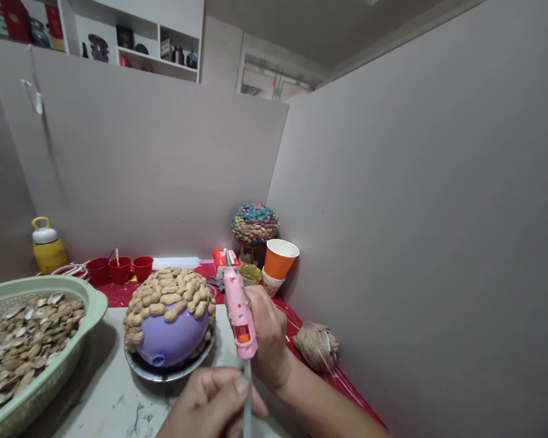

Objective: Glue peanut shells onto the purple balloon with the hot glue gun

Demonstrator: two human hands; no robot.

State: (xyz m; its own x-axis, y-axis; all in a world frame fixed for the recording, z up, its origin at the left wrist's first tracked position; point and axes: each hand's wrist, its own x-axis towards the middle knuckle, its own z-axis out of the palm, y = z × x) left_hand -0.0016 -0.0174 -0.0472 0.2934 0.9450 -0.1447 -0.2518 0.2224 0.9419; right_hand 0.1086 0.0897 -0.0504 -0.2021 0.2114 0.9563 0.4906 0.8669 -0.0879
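My right hand [268, 337] is wrapped round a pink hot glue gun [238, 304], its metal nozzle pointing up and away from me. A translucent glue stick [247, 398] sticks out of the gun's rear end. Thumb and fingers of my left hand [214, 398] pinch that stick just below the gun. To the left, a purple balloon [176, 337] rests in a metal bowl [159, 375]. Whole peanuts [171, 292] cover the balloon's top and sides, while its near face is bare purple.
At left stands a green basket [95, 301] of peanut shells [31, 334]. Red cups [120, 269], a yellow bottle [50, 252], orange paper cups [281, 258], a colourful peanut-covered ornament [256, 225] and a twine ball [317, 345] line the back and right. Grey partitions [415, 213] enclose the table.
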